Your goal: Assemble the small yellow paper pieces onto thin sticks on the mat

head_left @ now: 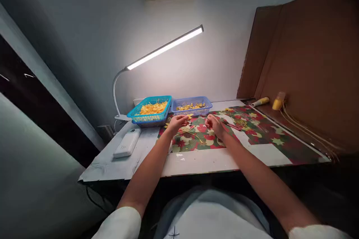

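Observation:
My left hand [177,124] is closed over the patterned cloth, pinching a small, pointed yellow piece [190,115] between thumb and fingertips. To its right, my right hand [214,124] is also closed, fingertips drawn together; anything inside them is too small to make out. The two hands are apart. Below and between them, thin yellowish stems [193,133] lie on the red, green and cream cloth [187,145]. A reddish-handled tool [233,126] rests just right of my right hand.
A turquoise basket [148,118] of yellow pieces stands at the back left, beside a blue-purple basket [193,111] of golden pieces. A white power bank [127,143] lies left. The lit lamp [165,47] hangs over the table. A yellow bottle [278,102] and brown boards [303,56] stand right.

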Available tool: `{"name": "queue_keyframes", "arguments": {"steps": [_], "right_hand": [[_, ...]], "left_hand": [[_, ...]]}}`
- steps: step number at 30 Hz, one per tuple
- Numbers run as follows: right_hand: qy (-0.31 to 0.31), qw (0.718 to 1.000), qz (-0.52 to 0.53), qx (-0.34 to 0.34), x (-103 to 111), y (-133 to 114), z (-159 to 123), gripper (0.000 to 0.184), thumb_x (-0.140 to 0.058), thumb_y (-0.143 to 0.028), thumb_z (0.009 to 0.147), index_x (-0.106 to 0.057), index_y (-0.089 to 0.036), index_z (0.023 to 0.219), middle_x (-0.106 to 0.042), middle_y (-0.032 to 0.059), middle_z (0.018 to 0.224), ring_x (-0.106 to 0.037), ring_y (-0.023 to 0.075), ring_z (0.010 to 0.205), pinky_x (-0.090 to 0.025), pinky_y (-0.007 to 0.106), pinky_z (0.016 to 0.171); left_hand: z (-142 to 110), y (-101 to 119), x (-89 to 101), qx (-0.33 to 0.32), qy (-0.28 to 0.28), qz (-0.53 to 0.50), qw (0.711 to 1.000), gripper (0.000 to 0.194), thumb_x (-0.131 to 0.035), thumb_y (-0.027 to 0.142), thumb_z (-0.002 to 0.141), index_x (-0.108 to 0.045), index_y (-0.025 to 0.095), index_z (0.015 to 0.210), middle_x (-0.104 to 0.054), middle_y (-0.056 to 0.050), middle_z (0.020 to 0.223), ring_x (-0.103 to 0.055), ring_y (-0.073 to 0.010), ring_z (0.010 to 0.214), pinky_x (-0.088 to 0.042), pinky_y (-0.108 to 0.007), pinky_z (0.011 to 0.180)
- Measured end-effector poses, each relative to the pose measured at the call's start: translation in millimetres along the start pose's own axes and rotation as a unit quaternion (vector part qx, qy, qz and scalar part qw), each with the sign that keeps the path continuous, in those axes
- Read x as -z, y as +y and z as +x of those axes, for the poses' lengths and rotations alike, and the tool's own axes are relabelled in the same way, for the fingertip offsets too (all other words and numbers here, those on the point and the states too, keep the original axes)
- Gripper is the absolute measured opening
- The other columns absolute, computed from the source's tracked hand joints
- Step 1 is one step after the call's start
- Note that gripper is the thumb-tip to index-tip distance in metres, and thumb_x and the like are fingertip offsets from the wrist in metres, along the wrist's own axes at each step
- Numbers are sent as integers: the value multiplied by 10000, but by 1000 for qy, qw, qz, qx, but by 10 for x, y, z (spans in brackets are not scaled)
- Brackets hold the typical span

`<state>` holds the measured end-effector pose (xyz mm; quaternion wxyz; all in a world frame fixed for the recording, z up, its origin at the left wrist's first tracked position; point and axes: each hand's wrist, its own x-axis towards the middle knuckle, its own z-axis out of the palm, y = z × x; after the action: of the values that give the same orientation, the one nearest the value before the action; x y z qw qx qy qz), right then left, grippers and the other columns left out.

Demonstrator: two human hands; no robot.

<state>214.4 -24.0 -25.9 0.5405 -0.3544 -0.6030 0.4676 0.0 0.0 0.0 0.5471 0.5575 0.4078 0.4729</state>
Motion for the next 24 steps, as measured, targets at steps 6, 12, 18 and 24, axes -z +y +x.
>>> {"name": "queue_keyframes", "arguments": {"steps": [6,12,18,24], "right_hand": [[42,998,-15,43,-65,66,50,355,-621,-301,668,-279,-244,740,-589,-22,805,-547,149,743,-433,305,684],[-13,998,-23,51,-161,-50,-47,429,-683,-325,661,-268,-248,741,-618,-2,869,-588,166,780,-469,323,681],[43,998,-22,28,-140,49,12,455,-684,-363,639,-253,-244,721,-548,-52,662,-537,144,630,-437,296,614],[63,969,-213,107,-100,-95,-65,256,-607,-265,684,-365,-235,765,-612,5,820,-561,183,802,-431,326,720]], "left_hand": [[-73,-71,-114,-61,-55,62,995,419,-827,369,515,-558,134,732,-601,12,664,-568,-92,604,-451,-235,605],[-155,-74,-223,-91,-134,164,973,353,-756,405,630,-589,127,770,-572,8,697,-514,-79,600,-390,-204,544],[-113,-138,-247,-134,-111,143,974,359,-718,408,680,-597,126,867,-592,-12,721,-527,-96,644,-398,-212,580],[-106,-165,-230,-172,-100,182,963,304,-672,381,724,-549,151,880,-558,18,681,-483,-77,600,-366,-189,548]]}}
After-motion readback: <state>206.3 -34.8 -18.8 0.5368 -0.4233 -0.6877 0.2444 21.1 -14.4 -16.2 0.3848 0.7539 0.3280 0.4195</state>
